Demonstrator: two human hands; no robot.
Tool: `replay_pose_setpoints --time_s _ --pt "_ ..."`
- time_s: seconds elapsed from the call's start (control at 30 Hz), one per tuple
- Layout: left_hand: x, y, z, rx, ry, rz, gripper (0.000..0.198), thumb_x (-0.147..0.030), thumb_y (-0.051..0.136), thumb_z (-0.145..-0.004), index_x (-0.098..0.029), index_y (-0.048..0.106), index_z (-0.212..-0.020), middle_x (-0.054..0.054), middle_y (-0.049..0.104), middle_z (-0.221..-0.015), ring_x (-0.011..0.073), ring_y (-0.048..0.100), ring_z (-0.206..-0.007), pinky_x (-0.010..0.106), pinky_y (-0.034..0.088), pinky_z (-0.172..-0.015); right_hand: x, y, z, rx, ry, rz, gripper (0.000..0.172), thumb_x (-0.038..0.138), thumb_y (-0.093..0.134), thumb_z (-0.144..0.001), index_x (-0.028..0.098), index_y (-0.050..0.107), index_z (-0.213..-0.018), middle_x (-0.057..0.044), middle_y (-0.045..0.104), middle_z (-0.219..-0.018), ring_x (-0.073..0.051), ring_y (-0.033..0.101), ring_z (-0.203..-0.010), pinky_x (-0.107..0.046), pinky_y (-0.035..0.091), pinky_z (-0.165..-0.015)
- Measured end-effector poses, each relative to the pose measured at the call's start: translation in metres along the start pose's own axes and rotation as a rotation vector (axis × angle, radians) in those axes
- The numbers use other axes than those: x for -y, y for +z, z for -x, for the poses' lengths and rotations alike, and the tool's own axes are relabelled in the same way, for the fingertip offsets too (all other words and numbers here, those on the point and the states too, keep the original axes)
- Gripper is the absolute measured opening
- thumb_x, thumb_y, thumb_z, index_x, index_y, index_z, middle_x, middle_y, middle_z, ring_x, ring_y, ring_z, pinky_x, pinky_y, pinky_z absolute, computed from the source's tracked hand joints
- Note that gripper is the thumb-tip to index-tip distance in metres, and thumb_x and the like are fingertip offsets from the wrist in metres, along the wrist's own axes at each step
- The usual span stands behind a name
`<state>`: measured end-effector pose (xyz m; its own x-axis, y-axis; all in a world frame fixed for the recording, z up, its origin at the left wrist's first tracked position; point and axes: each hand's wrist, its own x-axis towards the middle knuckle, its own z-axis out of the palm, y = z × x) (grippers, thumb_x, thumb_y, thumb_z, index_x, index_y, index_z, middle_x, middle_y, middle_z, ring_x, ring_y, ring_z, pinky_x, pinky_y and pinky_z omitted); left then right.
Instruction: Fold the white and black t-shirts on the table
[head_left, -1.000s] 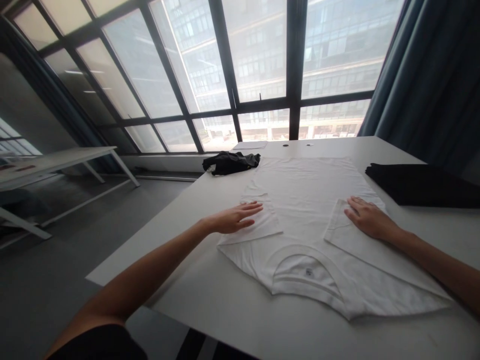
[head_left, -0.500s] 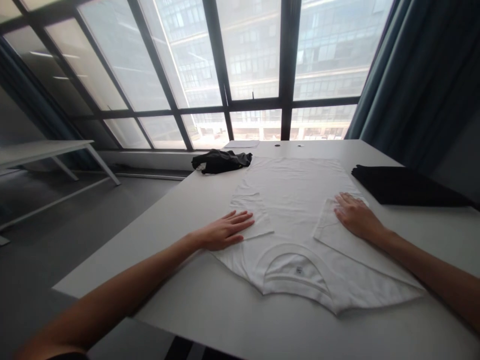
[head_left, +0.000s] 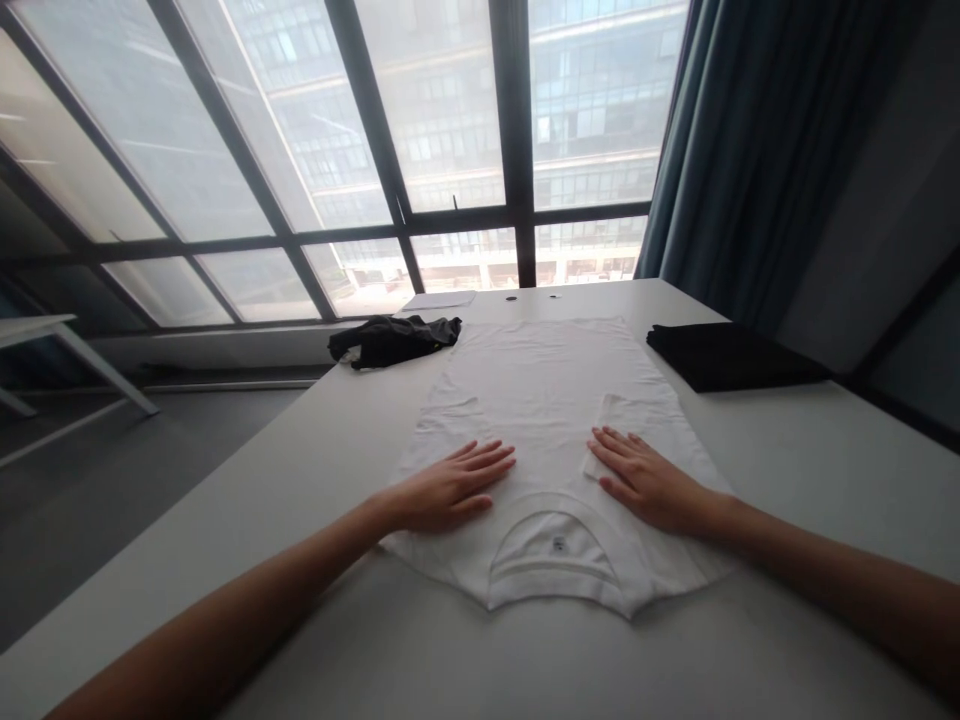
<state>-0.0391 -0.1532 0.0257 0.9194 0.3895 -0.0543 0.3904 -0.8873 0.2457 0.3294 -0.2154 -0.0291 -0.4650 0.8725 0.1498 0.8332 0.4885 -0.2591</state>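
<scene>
A white T-shirt [head_left: 544, 400] lies flat on the white table [head_left: 480, 665], its neckline towards me and its hem at the far side. Both sleeves are folded inward over the body. My left hand [head_left: 454, 487] rests flat on the left sleeve, fingers stretched out. Flat on the right sleeve, beside the collar, lies my right hand [head_left: 645, 480], its fingers slightly spread. Each hand covers part of the sleeve beneath it. A small printed mark shows inside the neck.
A crumpled black garment [head_left: 397, 341] sits at the table's left edge. Folded black cloth [head_left: 731, 355] lies at the right. Near the far edge are a white sheet [head_left: 440, 300] and a small dark disc [head_left: 511, 298]. Windows and a dark blue curtain [head_left: 720, 180] stand behind.
My right hand has moved inward and nearer the collar, and the right sleeve now lies folded in more fully. My left hand has slid slightly inward. The view has turned to the right.
</scene>
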Motion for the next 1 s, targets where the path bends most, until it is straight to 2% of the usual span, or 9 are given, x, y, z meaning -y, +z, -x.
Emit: replay_pose_setpoints --time_s 0.17,0.3,0.47,0.63,0.83,1.0 --pt "0.002 0.016 -0.003 0.003 0.000 -0.015 0.067 -0.054 0.035 -0.105 -0.035 0.006 -0.162 0.000 0.013 -0.167 0.0282 0.008 -0.154 0.048 0.003 -0.125 0.003 -0.003 -0.002 -0.034 -0.012 -0.038 0.062 0.045 0.038 -0.103 0.020 0.030 -0.158 -0.012 0.024 -0.165 -0.027 0.018 -0.153 -0.052 0.018 -0.123" --pt "0.000 0.013 -0.001 0.014 0.008 -0.012 0.068 -0.055 0.037 -0.104 -0.035 0.005 -0.162 0.000 0.014 -0.166 0.0287 0.008 -0.154 0.049 0.003 -0.125 0.006 -0.006 -0.001 0.014 -0.071 -0.072 0.060 0.046 0.038 -0.103 0.022 0.032 -0.158 -0.009 0.024 -0.165 -0.026 0.018 -0.153 -0.050 0.016 -0.124" --pt "-0.002 0.012 -0.002 0.042 0.002 -0.023 0.068 -0.055 0.037 -0.104 -0.035 0.004 -0.162 -0.001 0.012 -0.167 0.0285 0.005 -0.154 0.050 0.001 -0.125 0.010 -0.010 0.001 0.027 -0.083 -0.083 0.064 0.050 0.034 -0.104 0.024 0.022 -0.161 -0.008 0.017 -0.166 -0.024 0.014 -0.153 -0.049 0.014 -0.124" --pt "-0.004 0.011 -0.002 0.048 0.005 -0.013 0.069 -0.055 0.038 -0.104 -0.036 0.005 -0.161 -0.001 0.013 -0.167 0.0286 0.005 -0.154 0.051 0.001 -0.125 0.011 -0.011 0.000 0.072 -0.100 -0.068 0.063 0.055 0.034 -0.103 0.025 0.030 -0.158 -0.009 0.022 -0.165 -0.026 0.016 -0.153 -0.051 0.011 -0.124" --pt "-0.003 0.011 -0.001 0.017 0.007 -0.002 0.069 -0.055 0.041 -0.103 -0.037 0.008 -0.161 -0.001 0.017 -0.166 0.0286 0.009 -0.154 0.050 0.004 -0.125 0.011 -0.011 0.000 0.072 -0.090 -0.088 0.062 0.055 0.035 -0.103 0.028 0.030 -0.158 -0.007 0.022 -0.165 -0.026 0.017 -0.153 -0.051 0.012 -0.124" --pt "-0.002 0.013 -0.001 0.018 0.008 0.002 0.070 -0.055 0.041 -0.103 -0.037 0.009 -0.161 0.000 0.017 -0.166 0.0289 0.008 -0.154 0.050 0.003 -0.125 0.010 -0.010 0.000 0.079 -0.092 -0.073 0.065 0.055 0.031 -0.103 0.027 0.020 -0.161 -0.007 0.018 -0.166 -0.025 0.014 -0.153 -0.050 0.013 -0.124"
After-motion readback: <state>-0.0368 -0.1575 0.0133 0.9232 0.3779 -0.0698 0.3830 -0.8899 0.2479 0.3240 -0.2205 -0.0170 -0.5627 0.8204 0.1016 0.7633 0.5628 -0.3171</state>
